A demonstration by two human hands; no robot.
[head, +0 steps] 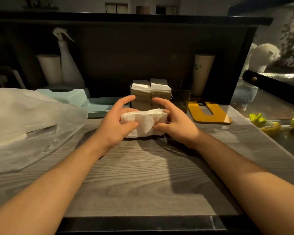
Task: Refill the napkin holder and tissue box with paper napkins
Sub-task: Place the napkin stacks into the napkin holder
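There is one view only, from a camera worn on the person's head, so nothing is shared with a second view. It looks forward and tilted down over a grey wood-grain counter [143, 175], with both forearms reaching in from the bottom corners toward the middle. The wide lens bends the edges (the dark shelf [126, 17] along the top bows noticeably). It sits close: the left hand [115, 122] and right hand [176, 121] meet near the centre of the frame, and the counter's near edge runs along the bottom.
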